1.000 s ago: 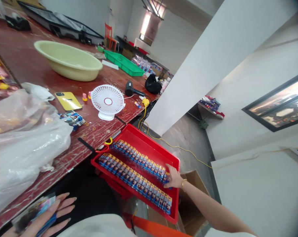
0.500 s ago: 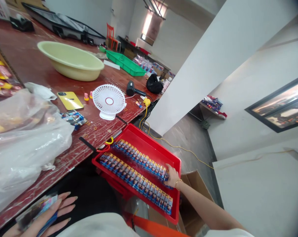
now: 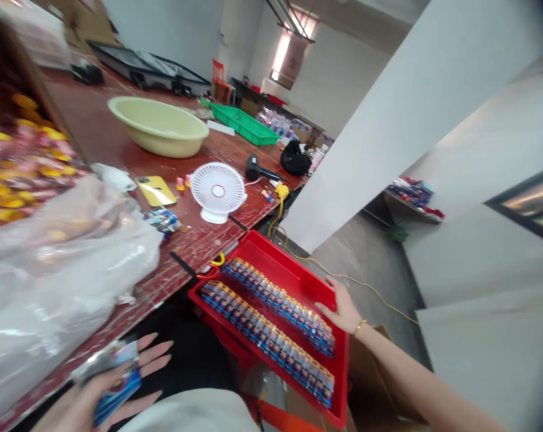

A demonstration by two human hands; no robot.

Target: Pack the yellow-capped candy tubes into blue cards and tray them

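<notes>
A red tray sits beside the table's edge, holding two rows of small blue and yellow packets. My right hand is at the tray's right side, fingers apart with nothing in them, just beyond the end of the upper row. At the lower left, my left hand holds some blue and clear packets against the palm, its fingers spread past them. A plastic bag lies on the table above that hand. More packets rest near the bag.
On the red table stand a white fan, a yellow phone, a pale basin, a hair dryer and a green tray. A box of pink and yellow pieces is at the left. A cardboard box stands below right.
My right hand has come off the upper row of packets and moved to the tray's right edge. The view has shifted, so the scene sits further right. My left hand still holds its packets.
</notes>
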